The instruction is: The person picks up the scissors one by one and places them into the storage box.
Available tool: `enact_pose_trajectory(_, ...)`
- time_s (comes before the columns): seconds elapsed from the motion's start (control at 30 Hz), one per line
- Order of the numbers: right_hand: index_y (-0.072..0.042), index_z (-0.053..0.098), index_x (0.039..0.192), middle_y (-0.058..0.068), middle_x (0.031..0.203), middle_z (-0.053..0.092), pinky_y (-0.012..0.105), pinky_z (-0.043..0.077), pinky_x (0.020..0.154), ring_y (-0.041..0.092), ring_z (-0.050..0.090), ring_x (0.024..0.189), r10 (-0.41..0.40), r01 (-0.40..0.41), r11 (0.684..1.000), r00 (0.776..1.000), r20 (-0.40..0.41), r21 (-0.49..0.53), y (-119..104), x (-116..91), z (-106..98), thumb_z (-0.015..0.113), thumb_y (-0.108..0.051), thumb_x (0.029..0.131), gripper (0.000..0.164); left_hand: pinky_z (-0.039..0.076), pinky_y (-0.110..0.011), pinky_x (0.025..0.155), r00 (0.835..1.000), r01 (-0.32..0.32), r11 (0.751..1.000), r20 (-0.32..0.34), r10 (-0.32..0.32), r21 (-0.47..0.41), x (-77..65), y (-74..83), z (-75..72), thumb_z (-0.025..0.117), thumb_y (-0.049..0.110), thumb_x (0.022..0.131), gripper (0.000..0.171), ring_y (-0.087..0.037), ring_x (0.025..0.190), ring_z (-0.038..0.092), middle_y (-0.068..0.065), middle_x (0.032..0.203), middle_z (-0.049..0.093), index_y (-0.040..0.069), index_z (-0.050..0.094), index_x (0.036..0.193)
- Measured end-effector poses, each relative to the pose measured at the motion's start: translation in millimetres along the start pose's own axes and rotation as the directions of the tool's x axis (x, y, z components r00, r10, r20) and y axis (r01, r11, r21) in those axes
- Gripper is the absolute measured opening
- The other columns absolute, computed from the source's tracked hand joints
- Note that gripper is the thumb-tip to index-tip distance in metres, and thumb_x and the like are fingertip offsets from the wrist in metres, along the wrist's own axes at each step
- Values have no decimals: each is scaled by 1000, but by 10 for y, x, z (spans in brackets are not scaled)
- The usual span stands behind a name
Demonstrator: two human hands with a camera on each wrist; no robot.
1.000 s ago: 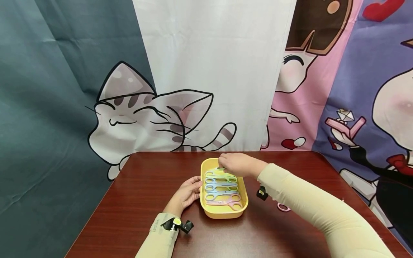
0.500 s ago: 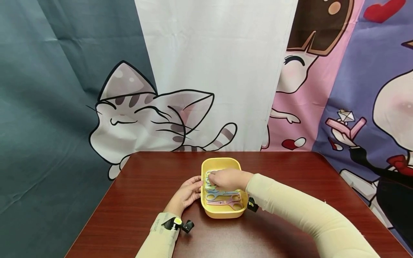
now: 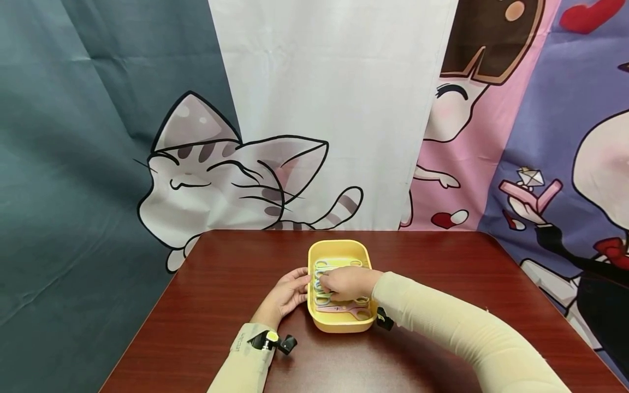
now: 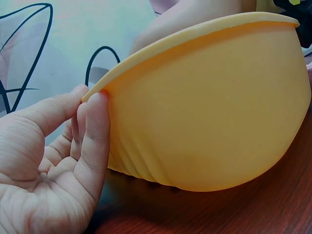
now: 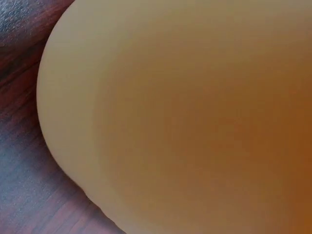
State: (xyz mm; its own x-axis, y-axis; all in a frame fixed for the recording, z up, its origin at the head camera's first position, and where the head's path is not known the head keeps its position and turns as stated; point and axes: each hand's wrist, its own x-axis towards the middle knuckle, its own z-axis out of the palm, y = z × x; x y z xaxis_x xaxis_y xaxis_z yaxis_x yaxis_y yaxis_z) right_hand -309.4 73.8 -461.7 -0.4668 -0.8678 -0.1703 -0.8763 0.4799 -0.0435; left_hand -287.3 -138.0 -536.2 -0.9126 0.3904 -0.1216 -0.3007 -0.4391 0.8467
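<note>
A yellow plastic basket (image 3: 342, 327) stands on the table, with several pairs of small children's scissors lying crosswise in a row. The pink scissors (image 3: 338, 309) lie nearest the front. My left hand (image 3: 283, 295) holds the basket's left side; in the left wrist view the thumb and fingers (image 4: 96, 126) pinch its rim. Inside the basket, my right hand (image 3: 346, 283) reaches down over the middle scissors, its fingertips at their left-hand handles. It covers much of the row, and I cannot tell whether it grips a pair. The basket's wall (image 5: 195, 122) fills most of the right wrist view.
The dark red wooden table (image 3: 221, 284) extends around the basket. A printed cloth backdrop (image 3: 324, 109) hangs behind its far edge. My right sleeve (image 3: 442, 305) lies across the table's right side.
My right hand has moved from the basket's far end toward the front, down onto the middle scissors. The far scissors are now uncovered. My left hand has stayed at the rim.
</note>
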Motion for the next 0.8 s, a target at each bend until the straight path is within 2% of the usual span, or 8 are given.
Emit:
enact_pose_trajectory(0.2,-16,57,97,-12,81,48,18,43,61,5,47,68,28,-28,1000,999,-26,-3,9,-18,-7,74,-23,92,19,56,-21,59,1000,6,1000,-18,-6,6,6,-2,16,50,2,105,18,-6,67,64,-2,91,67,4,48,123)
enact_pose_trajectory(0.37,-20,54,94,-12,80,47,19,42,60,5,47,67,60,-60,998,998,-14,-10,19,-34,-10,74,-26,94,20,55,-20,59,1000,1,1000,-22,0,13,8,-13,10,50,1,104,19,-6,68,64,-3,92,66,5,49,123)
enact_pose_trajectory(0.47,-19,55,95,-11,81,48,21,42,62,6,46,69,66,-66,998,997,-26,23,32,-92,-54,74,-27,94,20,56,-21,59,1000,-4,1000,-21,5,9,12,-21,9,50,1,104,18,-7,68,64,-3,93,67,6,50,122)
enact_pose_trajectory(0.63,-17,59,100,-8,91,53,24,48,68,7,49,74,42,-34,998,989,-142,60,165,-309,-136,72,-25,95,17,56,-21,60,999,-5,1000,-32,5,1,11,-26,7,51,1,104,20,-6,67,64,-3,91,67,3,49,123)
enact_pose_trajectory(0.73,-18,59,101,-4,97,56,25,50,68,6,51,74,44,-32,998,966,-256,52,296,-519,-180,72,-24,95,16,56,-21,60,999,-3,1000,-37,4,2,10,-23,5,51,1,104,22,-6,67,63,-2,90,67,1,47,126)
enact_pose_trajectory(0.8,-16,60,102,0,100,57,26,51,65,6,52,73,54,-38,998,942,-331,55,385,-687,-216,72,-21,94,16,56,-21,59,999,-3,1000,-39,3,4,5,-17,2,51,1,104,23,-6,67,63,-2,90,67,0,47,127)
